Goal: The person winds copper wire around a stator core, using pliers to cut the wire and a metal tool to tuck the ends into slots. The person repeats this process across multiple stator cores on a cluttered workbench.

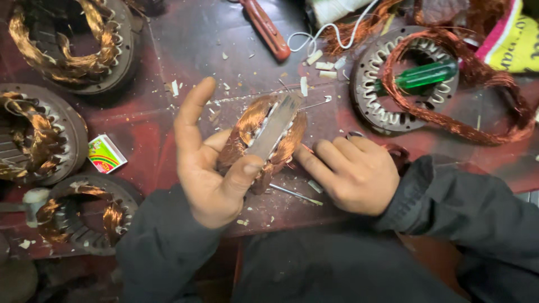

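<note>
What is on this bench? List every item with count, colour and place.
wound stator: one, copper coils on a grey core, centre, held on edge in the left hand
other stators: three, dark with copper windings, along the left edge
stator ring: one, grey, upper right, loose copper wire coil draped over it
green-handled screwdriver: one, lying across that ring
red-handled tool: one, top centre
white cord: one spool, top
small box: one, red, green and white, left
thin metal rod: one, silvery, below the held stator
bench top: red, strewn with white scraps
left hand: grip around the wound stator
right hand: fingertips at the stator's right side
</note>
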